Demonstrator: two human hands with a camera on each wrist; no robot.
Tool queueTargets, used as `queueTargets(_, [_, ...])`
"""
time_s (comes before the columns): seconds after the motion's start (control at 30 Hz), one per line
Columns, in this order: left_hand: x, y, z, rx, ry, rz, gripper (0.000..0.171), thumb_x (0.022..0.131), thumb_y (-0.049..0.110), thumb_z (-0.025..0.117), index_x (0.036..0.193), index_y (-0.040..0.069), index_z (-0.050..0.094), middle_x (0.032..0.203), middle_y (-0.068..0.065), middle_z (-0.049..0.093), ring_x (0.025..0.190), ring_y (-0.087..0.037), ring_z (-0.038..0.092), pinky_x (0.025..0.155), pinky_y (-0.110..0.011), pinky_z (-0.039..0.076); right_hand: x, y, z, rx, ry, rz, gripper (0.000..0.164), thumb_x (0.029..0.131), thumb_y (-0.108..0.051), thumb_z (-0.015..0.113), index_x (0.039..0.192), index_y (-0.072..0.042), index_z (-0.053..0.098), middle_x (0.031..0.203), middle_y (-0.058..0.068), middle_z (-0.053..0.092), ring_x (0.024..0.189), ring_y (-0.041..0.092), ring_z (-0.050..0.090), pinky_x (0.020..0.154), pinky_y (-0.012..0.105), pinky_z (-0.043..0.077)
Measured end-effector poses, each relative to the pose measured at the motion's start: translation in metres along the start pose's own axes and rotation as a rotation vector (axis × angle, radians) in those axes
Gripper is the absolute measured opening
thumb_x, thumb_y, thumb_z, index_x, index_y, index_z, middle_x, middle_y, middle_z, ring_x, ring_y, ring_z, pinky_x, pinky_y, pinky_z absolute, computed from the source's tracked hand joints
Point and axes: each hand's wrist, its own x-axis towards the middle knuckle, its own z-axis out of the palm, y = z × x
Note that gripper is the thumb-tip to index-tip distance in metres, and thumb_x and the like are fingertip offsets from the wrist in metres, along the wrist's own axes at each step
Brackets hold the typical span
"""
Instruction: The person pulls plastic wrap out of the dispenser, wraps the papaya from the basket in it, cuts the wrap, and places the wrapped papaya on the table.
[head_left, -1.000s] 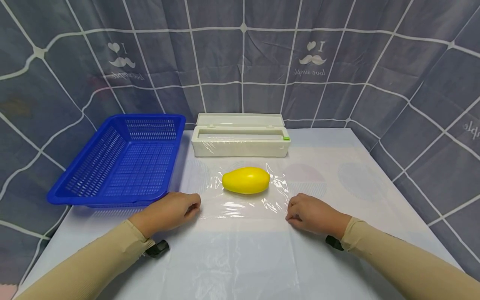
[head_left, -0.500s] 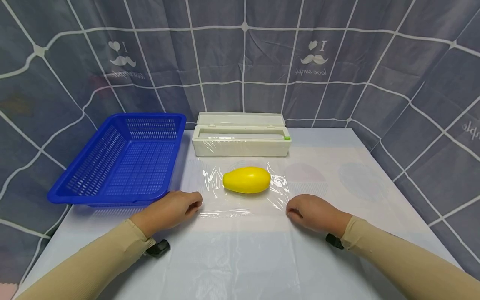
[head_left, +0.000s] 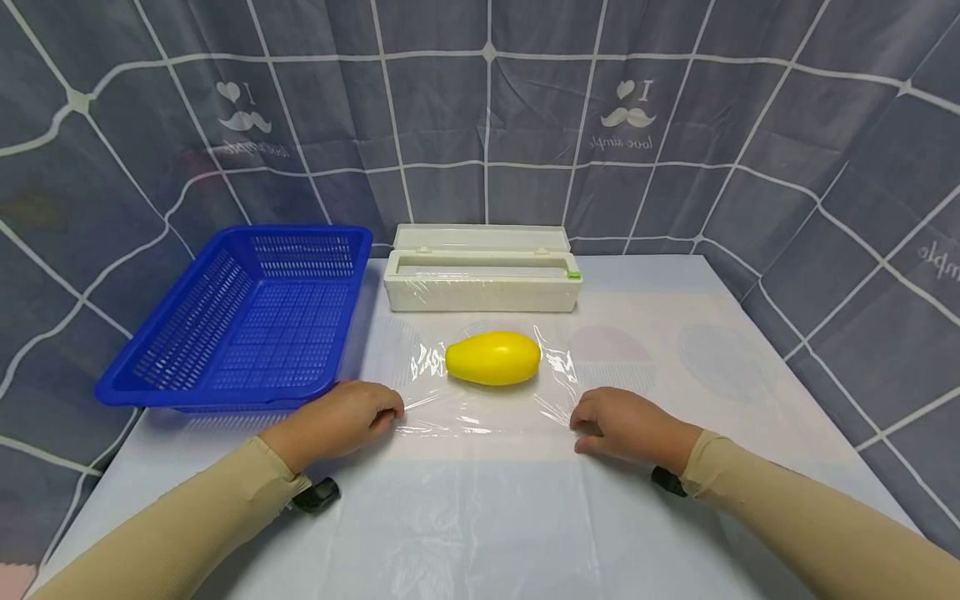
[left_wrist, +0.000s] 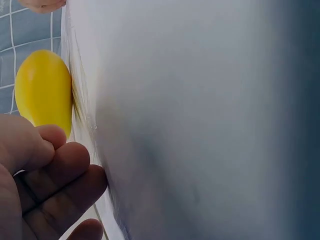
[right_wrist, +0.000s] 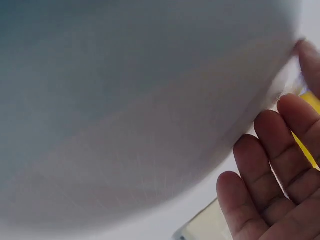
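A smooth yellow papaya-shaped fruit (head_left: 492,358) lies on a sheet of clear plastic wrap (head_left: 472,412) spread on the table. My left hand (head_left: 345,421) pinches the wrap's near left corner between thumb and forefinger; creases run from there across the film. At the near right corner is my right hand (head_left: 626,423), its thumb apart from its gently bent fingers (right_wrist: 272,150), whose tips touch or nearly touch the table. Behind the fruit stands a white plastic wrap dispenser (head_left: 483,296), lid raised, with a green slide cutter (head_left: 573,275) at its right end. Film clings to its front.
A blue plastic basket (head_left: 348,333) stands at the left, its near rim by my left wrist. A white patterned cloth (head_left: 465,517) covers the table. Grey checked curtains (head_left: 525,108) enclose the back and sides.
My right thumb has parted from the fingers. Creases in the film have shifted, now running towards my left hand. Fruit, dispenser and basket stay in place.
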Motion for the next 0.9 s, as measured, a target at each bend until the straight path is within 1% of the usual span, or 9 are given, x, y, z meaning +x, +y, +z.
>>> queueTargets(0.1, [0.0, 0.0012, 0.0, -0.013, 0.002, -0.019, 0.021, 0.094, -0.001, 0.064, 0.095, 0.017, 0.074, 0.091, 0.01, 0.073, 0.087, -0.009, 0.07, 0.081, -0.032, 0.06, 0.0006, -0.0006, 0.0015, -0.054, 0.034, -0.051, 0.01, 0.09, -0.016, 0.083, 0.1, -0.015, 0.082, 0.096, -0.008, 0.072, 0.092, 0.014, 0.067, 0.09, 0.038, 0.058])
queueTargets(0.2, [-0.0001, 0.0022, -0.0011, -0.023, -0.018, -0.036, 0.016, 0.095, 0.003, 0.066, 0.096, 0.016, 0.075, 0.091, 0.009, 0.072, 0.086, -0.009, 0.068, 0.081, -0.032, 0.059, -0.0002, -0.0013, 0.0017, -0.101, 0.074, -0.099, 0.009, 0.091, -0.008, 0.08, 0.097, -0.014, 0.084, 0.093, -0.007, 0.072, 0.088, 0.014, 0.067, 0.087, 0.036, 0.059])
queueTargets(0.27, [-0.0002, 0.0028, -0.0032, -0.036, -0.055, -0.05, 0.009, 0.094, 0.008, 0.073, 0.099, 0.016, 0.075, 0.092, 0.01, 0.071, 0.085, -0.008, 0.065, 0.081, -0.03, 0.058, -0.0009, -0.0021, 0.0006, -0.109, 0.072, -0.104, 0.009, 0.091, -0.009, 0.08, 0.097, -0.013, 0.084, 0.093, -0.006, 0.072, 0.088, 0.013, 0.067, 0.086, 0.036, 0.059])
queueTargets(0.33, [-0.0001, 0.0031, -0.0051, -0.055, -0.095, -0.063, 0.01, 0.092, 0.013, 0.08, 0.101, 0.015, 0.076, 0.093, 0.009, 0.07, 0.085, -0.007, 0.063, 0.081, -0.029, 0.058, -0.0012, -0.0022, -0.0005, -0.106, 0.055, -0.097, 0.009, 0.091, -0.013, 0.081, 0.099, -0.013, 0.084, 0.094, -0.006, 0.071, 0.088, 0.012, 0.065, 0.086, 0.035, 0.059])
queueTargets(0.43, [0.0006, 0.0033, -0.007, -0.052, -0.118, -0.036, 0.013, 0.088, 0.014, 0.084, 0.099, 0.016, 0.078, 0.093, 0.01, 0.07, 0.086, -0.007, 0.064, 0.082, -0.029, 0.058, -0.0008, -0.0011, -0.0009, -0.092, 0.032, -0.082, 0.012, 0.09, -0.017, 0.083, 0.101, -0.012, 0.084, 0.095, -0.007, 0.07, 0.087, 0.01, 0.063, 0.086, 0.034, 0.058])
queueTargets(0.53, [0.0017, 0.0031, -0.0061, -0.022, -0.085, 0.028, 0.008, 0.089, 0.008, 0.082, 0.092, 0.016, 0.08, 0.089, 0.009, 0.071, 0.085, -0.009, 0.067, 0.081, -0.029, 0.058, 0.0004, 0.0015, 0.0008, -0.095, 0.052, -0.112, 0.011, 0.089, -0.014, 0.084, 0.1, -0.012, 0.085, 0.093, -0.008, 0.069, 0.085, 0.009, 0.063, 0.084, 0.033, 0.058])
queueTargets(0.63, [0.0023, 0.0024, -0.0034, 0.009, -0.046, 0.068, 0.013, 0.088, 0.003, 0.08, 0.087, 0.016, 0.079, 0.086, 0.009, 0.07, 0.082, -0.009, 0.067, 0.078, -0.028, 0.058, 0.0016, 0.0033, 0.0029, -0.102, 0.093, -0.159, 0.01, 0.088, -0.008, 0.083, 0.096, -0.013, 0.086, 0.089, -0.009, 0.069, 0.081, 0.007, 0.062, 0.08, 0.03, 0.058])
queueTargets(0.77, [0.003, 0.0023, 0.0008, 0.03, -0.038, 0.048, 0.016, 0.089, 0.001, 0.077, 0.085, 0.016, 0.075, 0.084, 0.009, 0.066, 0.08, -0.007, 0.062, 0.076, -0.028, 0.057, 0.0031, 0.0043, 0.0052, -0.116, 0.12, -0.18, 0.013, 0.088, -0.003, 0.08, 0.086, -0.016, 0.082, 0.084, -0.011, 0.066, 0.077, 0.005, 0.058, 0.076, 0.028, 0.057])
queueTargets(0.9, [0.0023, 0.0032, 0.0022, 0.028, -0.046, -0.002, 0.016, 0.092, 0.001, 0.072, 0.087, 0.017, 0.071, 0.085, 0.01, 0.062, 0.081, -0.006, 0.059, 0.076, -0.029, 0.055, 0.0033, 0.0049, 0.0067, -0.108, 0.123, -0.136, 0.018, 0.09, -0.004, 0.076, 0.081, -0.019, 0.076, 0.082, -0.012, 0.065, 0.076, 0.004, 0.055, 0.075, 0.028, 0.055])
